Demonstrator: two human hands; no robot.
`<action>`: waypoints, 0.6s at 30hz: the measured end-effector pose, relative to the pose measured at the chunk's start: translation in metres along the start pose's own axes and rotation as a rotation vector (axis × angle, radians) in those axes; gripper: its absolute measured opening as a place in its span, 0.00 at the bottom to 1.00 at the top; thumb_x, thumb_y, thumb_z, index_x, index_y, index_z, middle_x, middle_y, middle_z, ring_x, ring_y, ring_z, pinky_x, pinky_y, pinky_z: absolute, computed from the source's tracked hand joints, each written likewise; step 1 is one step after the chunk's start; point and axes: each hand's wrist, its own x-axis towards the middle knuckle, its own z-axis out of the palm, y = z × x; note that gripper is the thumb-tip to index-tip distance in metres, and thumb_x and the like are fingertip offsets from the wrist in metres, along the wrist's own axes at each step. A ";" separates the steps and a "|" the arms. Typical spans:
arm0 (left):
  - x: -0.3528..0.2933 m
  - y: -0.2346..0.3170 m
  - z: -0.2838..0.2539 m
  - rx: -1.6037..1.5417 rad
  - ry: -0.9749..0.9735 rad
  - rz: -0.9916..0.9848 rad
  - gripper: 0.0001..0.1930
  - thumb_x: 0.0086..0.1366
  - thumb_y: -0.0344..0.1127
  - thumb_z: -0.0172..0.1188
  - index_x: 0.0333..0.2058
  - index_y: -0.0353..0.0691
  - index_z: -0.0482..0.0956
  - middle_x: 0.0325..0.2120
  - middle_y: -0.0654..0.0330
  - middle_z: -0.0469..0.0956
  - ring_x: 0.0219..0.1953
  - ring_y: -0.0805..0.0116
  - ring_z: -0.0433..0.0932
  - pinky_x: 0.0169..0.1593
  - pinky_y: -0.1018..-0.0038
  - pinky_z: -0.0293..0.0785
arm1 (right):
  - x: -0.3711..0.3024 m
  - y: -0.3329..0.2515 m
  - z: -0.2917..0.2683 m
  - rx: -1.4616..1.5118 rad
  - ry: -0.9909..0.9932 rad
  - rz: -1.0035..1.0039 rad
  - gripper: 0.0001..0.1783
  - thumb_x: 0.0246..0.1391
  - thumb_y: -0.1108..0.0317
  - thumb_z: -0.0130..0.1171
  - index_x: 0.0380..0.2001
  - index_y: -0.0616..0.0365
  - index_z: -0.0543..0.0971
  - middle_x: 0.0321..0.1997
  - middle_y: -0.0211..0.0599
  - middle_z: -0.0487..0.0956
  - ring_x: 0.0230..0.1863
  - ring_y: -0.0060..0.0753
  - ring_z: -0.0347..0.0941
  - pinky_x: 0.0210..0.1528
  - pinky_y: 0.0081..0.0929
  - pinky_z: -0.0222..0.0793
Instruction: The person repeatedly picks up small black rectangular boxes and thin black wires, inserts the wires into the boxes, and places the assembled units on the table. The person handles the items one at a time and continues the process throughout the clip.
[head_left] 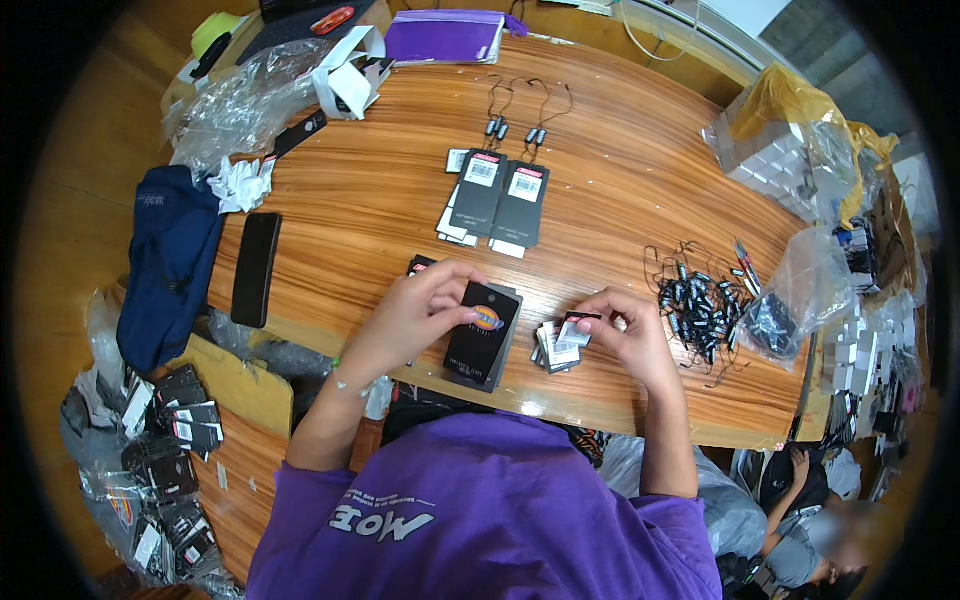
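- Left hand (437,305) pinches black rectangular cardboard tag (470,348) near front edge of brown wood-grain table (620,190).
- Right hand (632,335) pinches small white-and-black label (574,331).
- Judgement: steady tag; handle label by its edge.

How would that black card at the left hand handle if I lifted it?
The black card looks fairly stiff: its edges run straight. It is probably light, being thin. It might slide off the cards beneath, whose edges show unaligned.

I see one stack of black rectangular tags (472,350), slightly fanned, its top bearing a colourful oval emblem (487,318), at lower centre of the frame; just right, white labels (559,352) are piled unevenly.
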 end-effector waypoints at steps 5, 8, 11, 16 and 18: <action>-0.014 0.014 0.034 -0.304 0.005 0.021 0.18 0.53 0.17 0.56 0.45 0.30 0.70 0.34 0.55 0.77 0.38 0.72 0.76 0.42 0.81 0.73 | -0.012 -0.030 0.031 0.150 0.121 -0.169 0.17 0.40 0.75 0.65 0.37 0.61 0.76 0.24 0.27 0.73 0.24 0.15 0.67 0.27 0.15 0.64; -0.014 0.012 0.050 -0.307 0.054 0.124 0.20 0.50 0.14 0.57 0.45 0.29 0.70 0.34 0.53 0.77 0.37 0.73 0.77 0.40 0.82 0.73 | -0.011 -0.033 0.039 0.070 0.268 -0.244 0.20 0.40 0.74 0.66 0.40 0.60 0.74 0.21 0.24 0.70 0.23 0.14 0.65 0.26 0.14 0.61; -0.013 0.005 0.048 -0.271 0.109 0.184 0.19 0.52 0.16 0.57 0.45 0.30 0.71 0.33 0.55 0.78 0.36 0.73 0.77 0.41 0.82 0.73 | -0.010 -0.018 0.014 0.128 0.387 -0.285 0.17 0.44 0.74 0.61 0.41 0.60 0.73 0.23 0.27 0.72 0.25 0.16 0.66 0.30 0.16 0.63; -0.013 0.006 0.041 -0.262 0.154 0.193 0.17 0.53 0.17 0.58 0.43 0.31 0.72 0.32 0.55 0.78 0.35 0.74 0.78 0.40 0.82 0.73 | -0.001 0.032 -0.110 -0.555 0.746 -0.117 0.04 0.45 0.74 0.57 0.28 0.62 0.78 0.24 0.38 0.75 0.25 0.31 0.69 0.30 0.24 0.64; -0.012 0.006 0.045 -0.318 0.112 0.187 0.17 0.53 0.17 0.58 0.43 0.31 0.72 0.32 0.55 0.78 0.35 0.74 0.77 0.40 0.83 0.73 | 0.002 0.049 -0.133 -0.656 0.616 -0.047 0.05 0.42 0.74 0.59 0.26 0.61 0.77 0.25 0.39 0.74 0.29 0.39 0.69 0.34 0.30 0.64</action>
